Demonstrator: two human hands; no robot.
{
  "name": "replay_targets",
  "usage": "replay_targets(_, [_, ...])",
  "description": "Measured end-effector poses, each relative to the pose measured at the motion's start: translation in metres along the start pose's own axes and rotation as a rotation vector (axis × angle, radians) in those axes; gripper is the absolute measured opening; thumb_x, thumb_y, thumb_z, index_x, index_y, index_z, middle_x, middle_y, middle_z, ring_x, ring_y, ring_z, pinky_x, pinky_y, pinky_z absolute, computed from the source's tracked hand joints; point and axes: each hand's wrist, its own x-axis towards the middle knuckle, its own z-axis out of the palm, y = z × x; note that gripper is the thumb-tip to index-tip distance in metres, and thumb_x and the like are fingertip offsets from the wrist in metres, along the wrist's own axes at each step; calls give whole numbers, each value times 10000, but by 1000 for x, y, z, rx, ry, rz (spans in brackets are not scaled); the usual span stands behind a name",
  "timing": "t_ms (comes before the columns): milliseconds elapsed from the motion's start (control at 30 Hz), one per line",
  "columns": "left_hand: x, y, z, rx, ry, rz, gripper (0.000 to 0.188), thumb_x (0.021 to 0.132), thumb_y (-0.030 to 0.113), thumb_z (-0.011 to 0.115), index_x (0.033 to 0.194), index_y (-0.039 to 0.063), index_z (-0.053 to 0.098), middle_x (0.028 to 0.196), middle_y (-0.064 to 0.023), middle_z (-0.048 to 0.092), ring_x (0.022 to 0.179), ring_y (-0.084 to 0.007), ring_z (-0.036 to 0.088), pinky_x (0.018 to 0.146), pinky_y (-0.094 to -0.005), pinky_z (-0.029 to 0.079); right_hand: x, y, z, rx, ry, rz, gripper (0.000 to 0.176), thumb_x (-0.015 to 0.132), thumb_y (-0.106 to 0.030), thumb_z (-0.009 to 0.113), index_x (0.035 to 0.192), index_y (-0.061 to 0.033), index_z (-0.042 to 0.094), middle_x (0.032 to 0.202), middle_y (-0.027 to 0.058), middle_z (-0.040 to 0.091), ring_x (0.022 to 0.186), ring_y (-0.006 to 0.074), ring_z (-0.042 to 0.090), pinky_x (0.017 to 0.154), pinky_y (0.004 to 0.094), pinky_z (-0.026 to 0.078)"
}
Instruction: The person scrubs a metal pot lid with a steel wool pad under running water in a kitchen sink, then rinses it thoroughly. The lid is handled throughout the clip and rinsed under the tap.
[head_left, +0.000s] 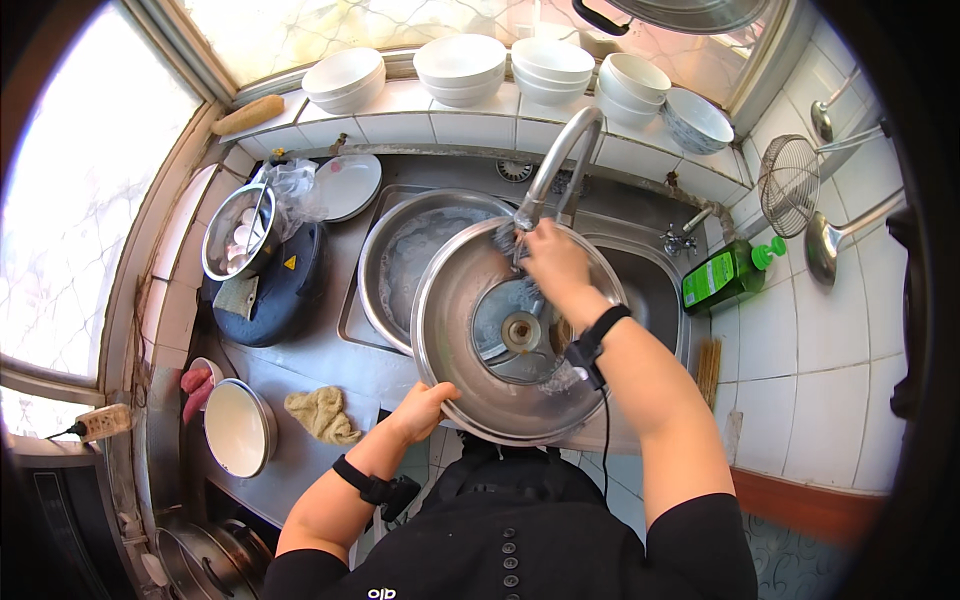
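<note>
My left hand grips the near-left rim of a round metal lid with a transparent centre and a round knob fitting. The lid is tilted over the sink in front of me. At its far side, under the spout of the metal faucet, my right hand is closed on a grey scouring pad, partly hidden by the fingers. Behind the lid to the left, a wide steel basin holds sudsy water.
Stacked white bowls line the ledge. A green soap bottle stands right of the sink. On the left are a steel bowl with eggs, a dark appliance, a cloth and a cream bowl. Ladles and a strainer hang right.
</note>
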Motion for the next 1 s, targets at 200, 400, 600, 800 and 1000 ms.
replay_targets(200, [5,8,6,51,-21,14,342,817,58,553,1150,-18,574,1032,-115,641,875,-231,629,756,-351,515,4,6,0,63,177,50,360,775,-142,660,1125,-96,589,1168,87,544,940,311,601,759,410,524])
replay_targets(400, [5,15,16,191,-23,-17,360,815,56,552,1161,-42,560,1022,-134,640,883,-237,628,771,-352,512,0,-34,0,25,139,-317,398,744,-44,566,1103,-201,640,1211,17,595,921,281,601,785,381,512])
replay_targets(600, [2,20,23,104,-78,-20,377,811,43,547,1175,-56,545,1055,-139,626,919,-237,619,791,-360,508,-16,-63,-2,115,92,-687,344,733,-74,592,1050,-195,648,1214,3,597,969,238,584,805,370,505])
replay_targets(800, [-3,15,21,60,-88,48,406,792,64,550,1190,-19,545,1050,-110,620,921,-207,605,790,-342,494,16,8,-19,14,-89,-156,420,740,-162,674,1155,-158,610,1178,46,605,1016,301,572,835,396,504])
replay_targets(1000, [1,7,12,-87,-8,77,326,812,90,553,1130,31,596,1004,-75,637,888,-199,611,749,-334,497,-10,76,-19,-166,-162,-25,572,724,-238,733,1253,-129,544,1112,64,613,1022,298,560,815,406,505])
